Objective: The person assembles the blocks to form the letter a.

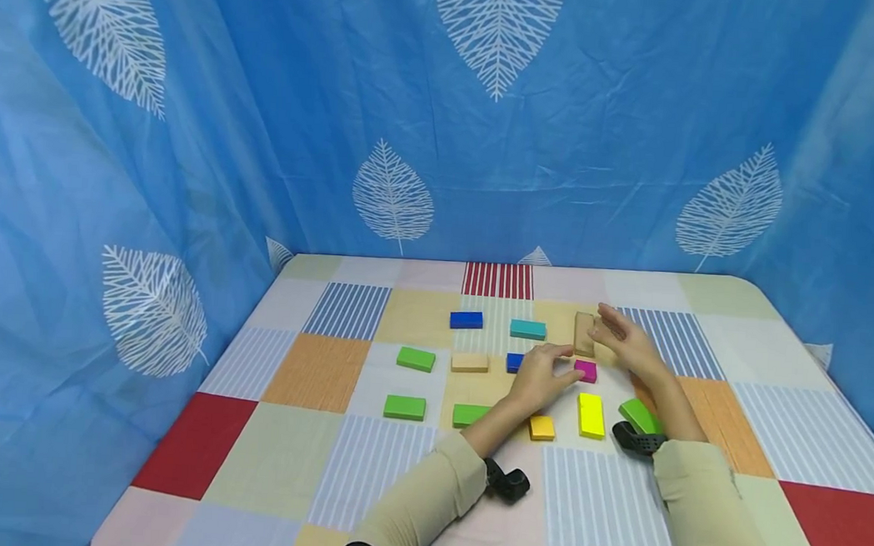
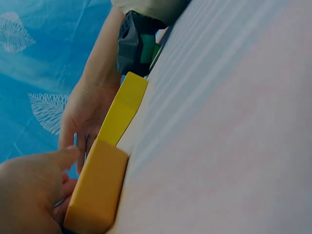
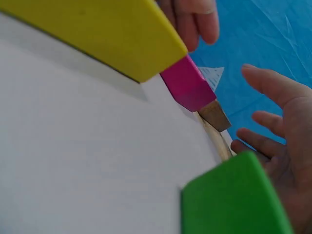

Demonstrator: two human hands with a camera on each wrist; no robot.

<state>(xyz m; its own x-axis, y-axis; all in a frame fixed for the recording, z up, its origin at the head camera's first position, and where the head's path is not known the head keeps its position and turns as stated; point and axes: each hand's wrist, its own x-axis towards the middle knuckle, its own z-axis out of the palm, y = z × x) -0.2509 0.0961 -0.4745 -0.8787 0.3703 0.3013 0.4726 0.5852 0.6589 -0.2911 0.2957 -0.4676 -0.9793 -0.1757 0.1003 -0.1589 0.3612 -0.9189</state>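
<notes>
1. Nearest the head camera, the left sleeve [image 1: 423, 498] and right sleeve [image 1: 715, 515] are lying along my lower edge of view.
2. Left hand [image 1: 539, 384]: I am seeing fingers half open, loosely curved, with no object visibly held. The tips are hanging at the magenta block [image 1: 587, 371]; I cannot tell whether they are touching it.
3. Right hand [image 1: 633, 348]: fingers are standing parted, gripping nothing. The wooden block [image 1: 583, 335] is lying just left of it; fingertip contact is staying unclear to me.
4. The yellow block [image 1: 591, 416] is lying nearer than the magenta one, the orange block [image 1: 542, 430] sitting to its left. A green block [image 1: 637, 414] is lying by the right wrist.
5. A dark blue block [image 1: 513, 363] is showing partly behind the left hand; a tan block [image 1: 470, 363] is lying left of that.
6. Beyond, I am noting a teal block [image 1: 528, 329] and, to its left, a blue block [image 1: 467, 320].
7. Patchwork cloth [image 1: 276, 447] is lying beneath everything.
</notes>
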